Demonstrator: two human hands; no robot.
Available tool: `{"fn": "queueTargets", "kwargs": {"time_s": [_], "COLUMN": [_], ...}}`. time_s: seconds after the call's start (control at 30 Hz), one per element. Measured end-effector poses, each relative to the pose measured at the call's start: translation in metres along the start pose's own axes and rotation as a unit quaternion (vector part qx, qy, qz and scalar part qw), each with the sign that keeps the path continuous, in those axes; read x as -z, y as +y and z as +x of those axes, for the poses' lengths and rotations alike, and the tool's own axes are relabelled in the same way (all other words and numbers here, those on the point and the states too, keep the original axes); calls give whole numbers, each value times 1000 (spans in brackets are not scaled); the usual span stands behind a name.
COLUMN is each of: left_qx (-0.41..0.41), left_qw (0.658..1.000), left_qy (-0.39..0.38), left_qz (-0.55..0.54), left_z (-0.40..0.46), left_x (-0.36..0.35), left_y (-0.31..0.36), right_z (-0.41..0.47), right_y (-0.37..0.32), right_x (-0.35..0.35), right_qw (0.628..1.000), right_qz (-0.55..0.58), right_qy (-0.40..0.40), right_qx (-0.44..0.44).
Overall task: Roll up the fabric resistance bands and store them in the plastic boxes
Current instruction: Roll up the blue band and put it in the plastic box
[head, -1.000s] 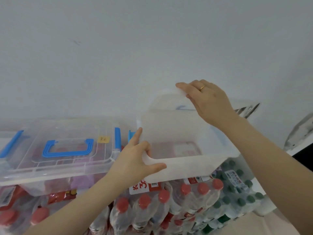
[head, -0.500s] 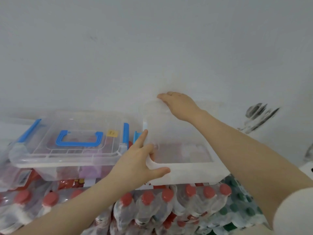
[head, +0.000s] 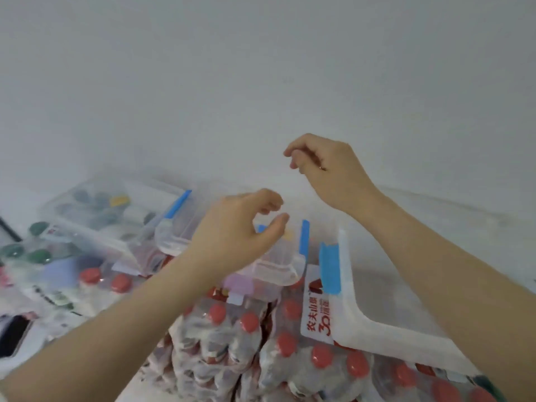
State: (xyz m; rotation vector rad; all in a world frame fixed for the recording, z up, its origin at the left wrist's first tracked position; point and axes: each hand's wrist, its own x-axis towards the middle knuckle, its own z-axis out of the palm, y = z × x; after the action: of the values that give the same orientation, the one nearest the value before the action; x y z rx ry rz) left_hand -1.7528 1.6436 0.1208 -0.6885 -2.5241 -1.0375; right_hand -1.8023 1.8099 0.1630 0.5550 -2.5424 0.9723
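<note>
The plastic box (head: 385,291) sits at right on packs of red-capped bottles (head: 232,323), its blue latch (head: 329,268) facing the neighbouring lidded box (head: 272,256). No fabric band shows plainly; blurred pink and purple shapes behind the box walls may be stored bands. The fingers (head: 274,203) of the left hand (head: 235,236) are loosely curled with nothing between them, thumb and forefinger apart, hovering over the lidded box. The right hand (head: 327,169) hangs above the open box's far side, fingers loosely curled, likewise empty. Both hands appear to be in a released posture, probably because the box is parked level on the bottles and needs no support.

Compared with the earlier views: the left hand gripped the box's near corner and the right pressed its far edge; both have let go and lifted clear. The camera now looks further down.
</note>
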Motion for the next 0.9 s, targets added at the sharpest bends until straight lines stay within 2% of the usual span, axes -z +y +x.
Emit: {"fn": "queueTargets", "kwargs": {"time_s": [0.1, 0.23, 0.37, 0.47, 0.57, 0.73, 0.83, 0.9], "left_qx": [72, 178, 244, 281, 307, 317, 299, 283], "left_qw": [994, 973, 956, 947, 940, 943, 952, 959], "left_qy": [76, 147, 138, 129, 122, 91, 70, 31], "left_qz": [-24, 18, 81, 92, 81, 46, 8, 3], "left_z": [-28, -96, -166, -209, -232, -232, -214, -197], "left_x": [47, 125, 198, 245, 281, 301, 297, 292], "left_y": [-48, -112, -170, -208, -241, -298, -326, -343], "right_z": [15, 26, 38, 37, 31, 26, 36, 43], "right_y": [-56, -139, -210, -242, -253, -242, -223, -210], "right_x": [-62, -150, -235, -300, -357, -409, -422, -429], "right_qw": [994, 977, 965, 966, 968, 970, 972, 975], "right_qz": [77, 131, 151, 158, 113, -50, -66, -56], "right_qy": [-74, -162, -196, -198, -224, -240, -226, -210], "right_qx": [19, 53, 82, 51, 7, -4, -31, -44]}}
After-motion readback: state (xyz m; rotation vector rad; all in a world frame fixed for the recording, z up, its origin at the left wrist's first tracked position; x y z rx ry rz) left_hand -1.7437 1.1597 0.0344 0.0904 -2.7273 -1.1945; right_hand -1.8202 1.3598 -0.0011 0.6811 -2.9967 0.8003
